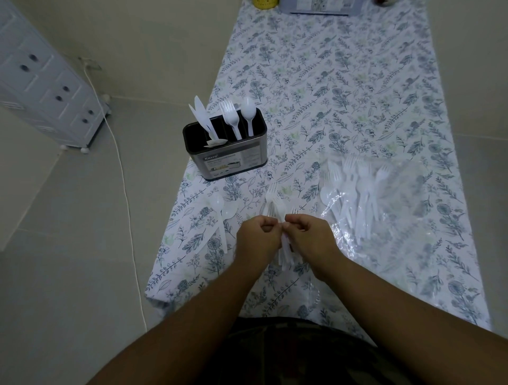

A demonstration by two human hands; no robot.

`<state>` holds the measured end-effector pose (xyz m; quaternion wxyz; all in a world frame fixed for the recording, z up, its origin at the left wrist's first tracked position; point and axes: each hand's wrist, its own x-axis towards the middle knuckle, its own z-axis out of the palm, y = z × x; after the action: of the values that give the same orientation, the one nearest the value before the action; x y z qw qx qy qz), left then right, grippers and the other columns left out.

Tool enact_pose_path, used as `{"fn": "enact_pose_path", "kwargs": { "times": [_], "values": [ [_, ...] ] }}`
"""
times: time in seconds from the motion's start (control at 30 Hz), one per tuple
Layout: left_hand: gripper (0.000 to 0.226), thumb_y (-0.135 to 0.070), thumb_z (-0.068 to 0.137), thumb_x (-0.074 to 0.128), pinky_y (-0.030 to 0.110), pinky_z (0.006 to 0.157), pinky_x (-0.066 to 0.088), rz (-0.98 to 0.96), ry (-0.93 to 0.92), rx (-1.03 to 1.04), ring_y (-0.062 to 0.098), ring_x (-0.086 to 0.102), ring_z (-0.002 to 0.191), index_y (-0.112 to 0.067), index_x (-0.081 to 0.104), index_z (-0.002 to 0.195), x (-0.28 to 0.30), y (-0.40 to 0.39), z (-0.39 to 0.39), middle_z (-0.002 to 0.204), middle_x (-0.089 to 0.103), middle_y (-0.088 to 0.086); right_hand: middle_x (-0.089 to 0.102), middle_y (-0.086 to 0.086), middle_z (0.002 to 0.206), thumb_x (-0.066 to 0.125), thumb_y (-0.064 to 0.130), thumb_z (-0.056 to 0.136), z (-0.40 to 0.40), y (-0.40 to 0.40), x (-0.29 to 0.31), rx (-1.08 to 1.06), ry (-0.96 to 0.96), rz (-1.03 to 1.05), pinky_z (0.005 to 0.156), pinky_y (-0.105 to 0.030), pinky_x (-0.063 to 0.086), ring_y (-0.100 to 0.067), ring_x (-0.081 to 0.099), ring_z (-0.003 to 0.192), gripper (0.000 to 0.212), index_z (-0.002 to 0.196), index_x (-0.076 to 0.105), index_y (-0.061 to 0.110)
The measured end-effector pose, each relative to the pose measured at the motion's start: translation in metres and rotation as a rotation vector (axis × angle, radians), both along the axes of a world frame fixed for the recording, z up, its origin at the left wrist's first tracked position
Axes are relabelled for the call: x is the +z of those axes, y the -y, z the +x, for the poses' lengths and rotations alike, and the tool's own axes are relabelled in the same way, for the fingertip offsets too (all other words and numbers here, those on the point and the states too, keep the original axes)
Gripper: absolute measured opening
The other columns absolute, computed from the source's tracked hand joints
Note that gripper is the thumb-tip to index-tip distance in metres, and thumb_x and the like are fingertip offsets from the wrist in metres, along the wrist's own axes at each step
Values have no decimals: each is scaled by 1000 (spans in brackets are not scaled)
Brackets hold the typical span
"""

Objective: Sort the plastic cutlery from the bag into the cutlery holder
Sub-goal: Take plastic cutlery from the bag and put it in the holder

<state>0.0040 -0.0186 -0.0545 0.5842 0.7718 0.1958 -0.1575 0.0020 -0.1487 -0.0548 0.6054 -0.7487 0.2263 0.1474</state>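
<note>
Hands: left hand and right hand were knuckle to knuckle over the near end of the table, fingers of both curled around one bunch of white plastic forks.
Forks in hand: tines fanned out past the fingertips toward the far end, handles poked out below the palms toward the near edge.
Loose spoons: two white spoons lay flat on the floral tablecloth, left of the hands, near the left edge, bowls pointing away.
Bag: clear plastic bag lay right of the hands, toward the right edge, flat and crumpled; a pile of cutlery, forks and spoons at least, sat in or on it, couldn't tell which.
Holder: black cutlery holder stood upright at the left edge, beyond the spoons, well apart from the hands.
Holder contents: knives leaning in the left slot, forks in the middle, a spoon in the right.
Far end: a yellow item and a flat grey object, both cut off by the frame.
Floor: white drawer unit at left, white cable trailing down.
</note>
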Motion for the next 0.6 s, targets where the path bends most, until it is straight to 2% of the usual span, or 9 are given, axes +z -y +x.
{"fn": "enact_pose_path", "kwargs": {
  "times": [0.13,0.27,0.37,0.4,0.47,0.53,0.6],
  "values": [
    [12,-11,93,69,37,72,64,-160,-28,20,22,76,77,-1,71,99,0,-2,-2,85,76,14,76,-4,113,71,20,92,2,2,-1,29,-7,-49,96,-43,58,-17,71,104,28,120,74,13],
    [12,-6,93,67,34,71,63,-166,-26,-6,21,76,78,1,71,102,-2,-4,-2,87,76,14,77,-5,106,71,18,91,3,2,-3,38,-53,-4,90,-46,61,-20,74,97,26,117,74,14],
    [18,-8,91,66,33,73,63,-18,46,-93,15,75,76,-2,73,107,-6,-6,0,87,76,8,77,-14,102,74,8,91,2,4,-1,-9,-115,132,81,-39,64,-25,77,89,35,124,68,1],
    [18,-8,91,65,28,73,62,56,80,-143,11,74,74,-5,75,106,-7,-7,2,86,76,4,77,-15,100,75,6,89,2,5,-1,-14,-120,138,76,-34,63,-25,78,87,35,123,68,0],
    [19,-7,89,63,8,66,53,198,133,-243,-1,67,68,-9,77,102,-5,-8,5,84,74,-2,78,-16,94,77,3,87,3,8,1,-13,-132,109,64,-26,60,-23,78,83,31,117,70,-1],
    [20,-5,88,63,0,63,45,322,197,-302,-4,60,69,-10,77,100,-4,-10,10,89,73,-1,76,-22,90,76,0,86,4,8,1,-38,-152,118,63,-34,62,-27,78,81,20,106,70,-4],
    [17,-4,87,62,5,63,42,420,243,-279,5,59,76,-10,73,98,-7,-11,15,93,70,3,75,-25,90,75,-2,86,5,7,0,-77,-169,137,74,-46,64,-31,78,82,10,94,73,3]
  ]
}}
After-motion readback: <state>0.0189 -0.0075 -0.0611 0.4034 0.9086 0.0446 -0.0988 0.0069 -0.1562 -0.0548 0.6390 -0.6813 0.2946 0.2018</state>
